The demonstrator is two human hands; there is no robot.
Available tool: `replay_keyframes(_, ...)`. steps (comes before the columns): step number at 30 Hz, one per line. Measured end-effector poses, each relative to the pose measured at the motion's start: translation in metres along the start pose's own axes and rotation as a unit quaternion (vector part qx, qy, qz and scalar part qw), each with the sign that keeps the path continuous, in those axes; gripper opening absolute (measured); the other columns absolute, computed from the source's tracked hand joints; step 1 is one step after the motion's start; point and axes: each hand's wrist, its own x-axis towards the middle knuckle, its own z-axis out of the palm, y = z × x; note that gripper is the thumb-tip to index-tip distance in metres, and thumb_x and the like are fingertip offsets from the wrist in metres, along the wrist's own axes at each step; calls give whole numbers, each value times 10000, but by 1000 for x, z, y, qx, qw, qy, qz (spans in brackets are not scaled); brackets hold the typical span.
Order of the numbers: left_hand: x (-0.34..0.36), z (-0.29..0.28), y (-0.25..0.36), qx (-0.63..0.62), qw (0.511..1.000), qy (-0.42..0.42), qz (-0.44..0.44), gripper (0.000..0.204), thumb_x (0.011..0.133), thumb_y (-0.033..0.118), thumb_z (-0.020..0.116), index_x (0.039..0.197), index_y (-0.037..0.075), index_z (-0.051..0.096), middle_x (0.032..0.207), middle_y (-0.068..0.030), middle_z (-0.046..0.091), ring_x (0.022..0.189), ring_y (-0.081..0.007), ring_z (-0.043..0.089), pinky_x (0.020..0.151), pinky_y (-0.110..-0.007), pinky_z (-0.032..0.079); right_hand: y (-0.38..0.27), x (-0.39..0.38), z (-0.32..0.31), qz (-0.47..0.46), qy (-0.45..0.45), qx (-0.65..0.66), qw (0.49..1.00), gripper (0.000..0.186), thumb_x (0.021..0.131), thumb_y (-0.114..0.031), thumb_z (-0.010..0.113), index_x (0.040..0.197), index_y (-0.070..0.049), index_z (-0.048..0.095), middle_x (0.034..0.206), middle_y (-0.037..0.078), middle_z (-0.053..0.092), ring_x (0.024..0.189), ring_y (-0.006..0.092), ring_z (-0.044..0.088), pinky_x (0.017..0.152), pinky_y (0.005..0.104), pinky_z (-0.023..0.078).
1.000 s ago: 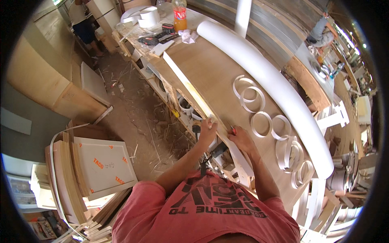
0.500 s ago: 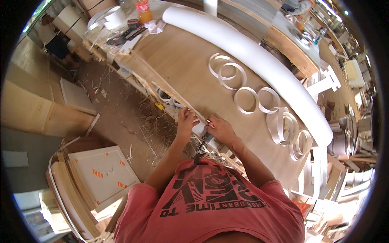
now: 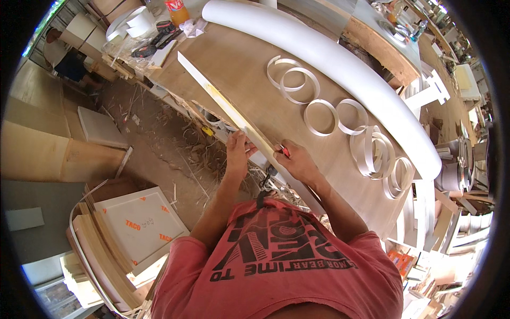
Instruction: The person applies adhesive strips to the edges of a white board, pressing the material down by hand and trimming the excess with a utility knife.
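Observation:
A long, narrow strip (image 3: 226, 109) with a white face and a yellowish stained stretch lies slantwise along the near edge of the workbench. My left hand (image 3: 237, 154) is at its near edge, fingers curled against it. My right hand (image 3: 297, 161) is closed round a small red tool (image 3: 285, 151), its kind mostly hidden by the fingers, and rests against the strip's far side. Thin, pale rings (image 3: 321, 117) of bent strip, several in all, lie on the brown board (image 3: 234, 64) beyond my right hand.
A long white curved panel (image 3: 329, 69) spans the bench's far side. At the far left stand an orange drink bottle (image 3: 178, 11), white tape rolls (image 3: 139, 21) and a dark power tool (image 3: 159, 37). Scraps litter the floor (image 3: 154, 138). Stacked panels (image 3: 138, 223) stand lower left; another person (image 3: 64, 56) is far left.
The strip has turned up and now shows its white, stained face along the bench edge. My right hand has shifted slightly right with the red tool; my left hand has moved slightly left.

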Motion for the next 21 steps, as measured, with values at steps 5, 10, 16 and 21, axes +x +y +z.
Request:
replay_keyframes(5, 17, -10, -20, -38, 997, -69, -16, 226, 960, 275, 477, 1126, 124, 448, 1005, -56, 560, 908, -177, 575, 812, -395, 477, 8, -14, 1, 34, -18, 10, 999, 318, 845, -255, 597, 964, 36, 551, 833, 209, 609, 769, 311, 598, 702, 366, 455)
replay_keyframes(10, 5, 14, -13, -129, 991, -17, -39, 234, 972, 287, 440, 1115, 104, 465, 964, -59, 558, 880, -178, 561, 778, -376, 477, 0, -27, -13, 78, 2, 66, 995, 284, 860, -208, 610, 1015, 24, 560, 877, 187, 612, 800, 293, 597, 726, 349, 458)
replay_keyframes(16, -7, 41, 8, -251, 958, -126, -61, 312, 950, 351, 450, 1099, 82, 499, 792, -49, 526, 701, -167, 506, 717, -375, 467, -22, -42, -14, -91, 1, 96, 991, 346, 866, -294, 618, 1076, -24, 568, 988, 185, 555, 886, 345, 586, 744, 387, 463)
replay_keyframes(21, -7, 47, 25, -270, 947, -167, -47, 542, 935, 534, 401, 1171, 52, 481, 871, -56, 517, 763, -192, 510, 749, -369, 456, -36, -39, -21, -2, 50, 57, 997, 375, 863, -310, 624, 1099, -25, 562, 1046, 173, 538, 924, 341, 586, 792, 402, 467)
